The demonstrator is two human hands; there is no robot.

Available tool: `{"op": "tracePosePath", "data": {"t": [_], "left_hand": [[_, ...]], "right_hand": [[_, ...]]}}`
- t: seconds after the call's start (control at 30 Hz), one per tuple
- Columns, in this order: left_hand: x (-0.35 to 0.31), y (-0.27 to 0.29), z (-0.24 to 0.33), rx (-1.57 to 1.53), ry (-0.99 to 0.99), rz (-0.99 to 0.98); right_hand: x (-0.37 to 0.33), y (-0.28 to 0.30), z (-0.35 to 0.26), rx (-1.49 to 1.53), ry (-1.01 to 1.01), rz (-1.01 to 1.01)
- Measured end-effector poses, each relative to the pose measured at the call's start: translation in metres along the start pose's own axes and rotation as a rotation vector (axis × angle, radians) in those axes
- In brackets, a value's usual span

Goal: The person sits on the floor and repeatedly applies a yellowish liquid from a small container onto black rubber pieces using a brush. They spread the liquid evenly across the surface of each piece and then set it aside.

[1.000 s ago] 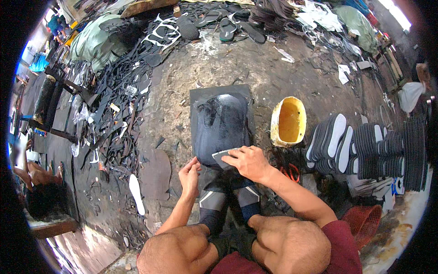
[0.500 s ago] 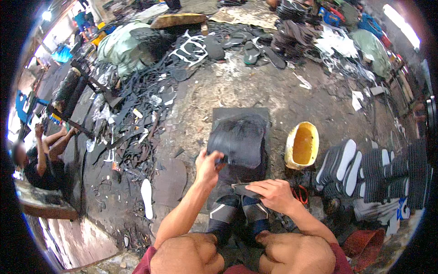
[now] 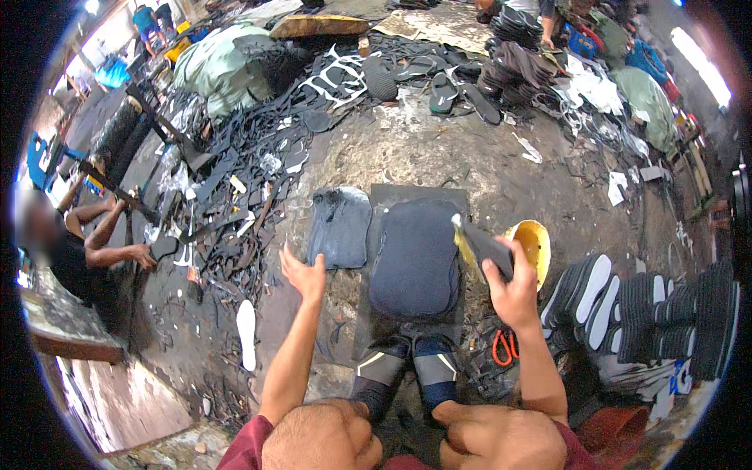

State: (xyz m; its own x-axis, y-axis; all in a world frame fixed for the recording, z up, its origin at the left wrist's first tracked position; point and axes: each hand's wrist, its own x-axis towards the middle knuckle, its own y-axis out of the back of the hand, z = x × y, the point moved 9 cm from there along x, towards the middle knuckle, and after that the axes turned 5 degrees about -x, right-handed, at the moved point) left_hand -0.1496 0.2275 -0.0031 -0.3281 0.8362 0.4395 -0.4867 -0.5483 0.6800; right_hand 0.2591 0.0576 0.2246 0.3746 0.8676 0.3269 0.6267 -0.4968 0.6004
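My right hand (image 3: 515, 291) grips a dark flat spreader (image 3: 495, 249) whose tip carries yellow glue. It is held up just left of the yellow glue container (image 3: 542, 243), partly covering it. In front of my feet a dark rounded sheet piece (image 3: 415, 254) lies flat on a dark board (image 3: 382, 194). To its left a second dark piece (image 3: 340, 235) rests on the floor, its far end smeared whitish. Near that piece's lower left edge my left hand (image 3: 304, 274) is open, fingers spread, holding nothing.
Orange-handled scissors (image 3: 504, 347) lie right of my feet. Rows of stacked soles (image 3: 595, 301) stand farther right. A white insole (image 3: 247, 335) is at the left, below heaped dark scraps (image 3: 235, 184). Another person (image 3: 94, 243) sits at the far left. Sandals (image 3: 443, 94) lie at the back.
The upper dark piece has gone from the board to the floor at its left, and my left hand has let go of it. My right hand has lifted the spreader toward the glue container.
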Motion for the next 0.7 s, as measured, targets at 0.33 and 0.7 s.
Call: {"op": "tracePosePath", "data": {"t": [0.33, 0.7], "left_hand": [[-0.185, 0.03, 0.184, -0.437, -0.885, -0.816], [-0.178, 0.033, 0.18, -0.461, -0.906, -0.867]], "right_hand": [[0.066, -0.116, 0.098, -0.565, -0.106, -0.15], [0.034, -0.305, -0.039, -0.705, 0.867, -0.978]]}}
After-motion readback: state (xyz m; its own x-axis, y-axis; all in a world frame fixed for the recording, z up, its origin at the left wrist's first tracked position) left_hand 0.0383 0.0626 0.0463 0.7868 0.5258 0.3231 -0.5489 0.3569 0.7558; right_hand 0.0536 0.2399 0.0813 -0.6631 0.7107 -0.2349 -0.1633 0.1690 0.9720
